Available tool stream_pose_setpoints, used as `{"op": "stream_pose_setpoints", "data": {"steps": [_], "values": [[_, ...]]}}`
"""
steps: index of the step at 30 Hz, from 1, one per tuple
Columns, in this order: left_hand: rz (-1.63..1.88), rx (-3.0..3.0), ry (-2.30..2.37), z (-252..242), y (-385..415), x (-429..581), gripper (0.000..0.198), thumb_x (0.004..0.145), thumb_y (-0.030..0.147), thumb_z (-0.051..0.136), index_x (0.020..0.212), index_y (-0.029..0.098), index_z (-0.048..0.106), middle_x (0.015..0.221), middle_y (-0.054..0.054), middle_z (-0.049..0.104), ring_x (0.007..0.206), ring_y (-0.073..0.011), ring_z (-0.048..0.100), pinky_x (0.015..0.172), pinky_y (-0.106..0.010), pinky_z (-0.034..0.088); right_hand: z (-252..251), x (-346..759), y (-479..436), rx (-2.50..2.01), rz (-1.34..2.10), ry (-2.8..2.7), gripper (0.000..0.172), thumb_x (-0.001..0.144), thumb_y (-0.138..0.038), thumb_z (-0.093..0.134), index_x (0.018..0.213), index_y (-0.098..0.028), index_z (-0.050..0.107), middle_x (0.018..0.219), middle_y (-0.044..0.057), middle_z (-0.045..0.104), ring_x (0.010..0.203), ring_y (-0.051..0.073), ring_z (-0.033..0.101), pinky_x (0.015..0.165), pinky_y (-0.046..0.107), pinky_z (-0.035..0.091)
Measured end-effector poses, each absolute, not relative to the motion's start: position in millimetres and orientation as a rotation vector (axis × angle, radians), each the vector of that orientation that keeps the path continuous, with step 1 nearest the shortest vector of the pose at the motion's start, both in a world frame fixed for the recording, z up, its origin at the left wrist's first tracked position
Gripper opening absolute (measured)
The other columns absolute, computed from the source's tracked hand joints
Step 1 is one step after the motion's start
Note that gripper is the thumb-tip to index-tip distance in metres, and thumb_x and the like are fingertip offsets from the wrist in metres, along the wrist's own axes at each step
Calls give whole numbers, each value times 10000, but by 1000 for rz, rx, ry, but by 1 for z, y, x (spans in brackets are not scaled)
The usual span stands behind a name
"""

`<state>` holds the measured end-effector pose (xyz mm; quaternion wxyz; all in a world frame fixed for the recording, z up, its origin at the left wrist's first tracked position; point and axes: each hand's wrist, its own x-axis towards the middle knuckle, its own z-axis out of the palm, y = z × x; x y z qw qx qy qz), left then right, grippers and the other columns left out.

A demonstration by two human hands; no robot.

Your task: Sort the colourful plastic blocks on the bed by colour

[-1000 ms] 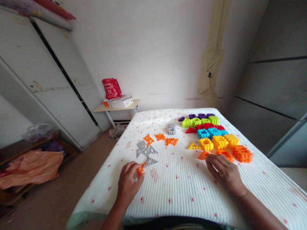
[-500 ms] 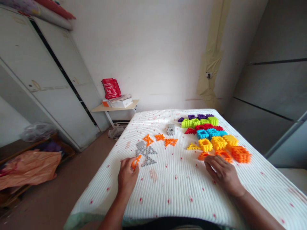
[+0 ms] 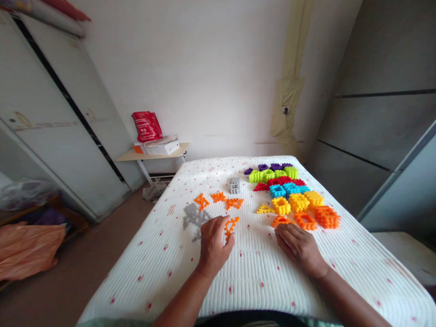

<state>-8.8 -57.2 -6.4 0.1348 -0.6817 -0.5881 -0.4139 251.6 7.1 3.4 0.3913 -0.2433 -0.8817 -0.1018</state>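
Note:
My left hand [image 3: 215, 245] pinches an orange triangular interlocking plastic piece [image 3: 231, 226] upright above the bed, left of centre. Beside and partly behind that hand lie flat grey interlocking pieces [image 3: 192, 220]. My right hand [image 3: 299, 247] rests near the bed surface with its fingers curled together. Its fingertips are right against the near side of an orange triangular piece [image 3: 281, 220], and whether they hold anything is hidden. Three orange pieces [image 3: 218, 196] lie apart beyond the left hand.
Rows of pieces by colour stand at the right: an orange stack [image 3: 326, 217], yellow blocks [image 3: 299, 202], blue [image 3: 277, 191], red [image 3: 262, 186], green [image 3: 291, 172] and purple [image 3: 262, 167]. A grey stack [image 3: 234, 185] sits left of them. A small table [image 3: 127, 156] holds a red bag [image 3: 147, 126].
My left hand has moved right with the orange piece, away from the grey pieces' left side. My right hand stays beside the orange row. The whole view has shifted slightly.

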Motion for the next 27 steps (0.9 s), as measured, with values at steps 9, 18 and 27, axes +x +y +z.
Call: {"op": "stream_pose_setpoints", "data": {"steps": [9,18,27], "values": [[-1402,-2040,-1793,-20,-33,-5,342,828,175,457,1156,194,550,1059,-81,651,980,-190,605,869,-360,477,-1,255,8,-664,-217,-2279,148,907,-153,450,873,-163,593,849,72,665,766,155,610,673,258,477],[-1720,-1731,-1925,-19,-37,-25,241,802,158,440,939,186,636,878,-56,681,805,-160,625,704,-288,508,-1,234,-5,-611,-161,-2419,214,907,-140,389,827,-154,586,779,73,636,690,151,581,622,260,463],[-1751,-1775,-1944,-16,-36,-24,253,788,129,422,894,186,644,881,-53,690,821,-157,637,768,-308,516,-16,188,-6,-740,0,-2459,334,831,-82,404,1106,-165,573,1205,136,600,1014,197,620,802,325,547]]}}
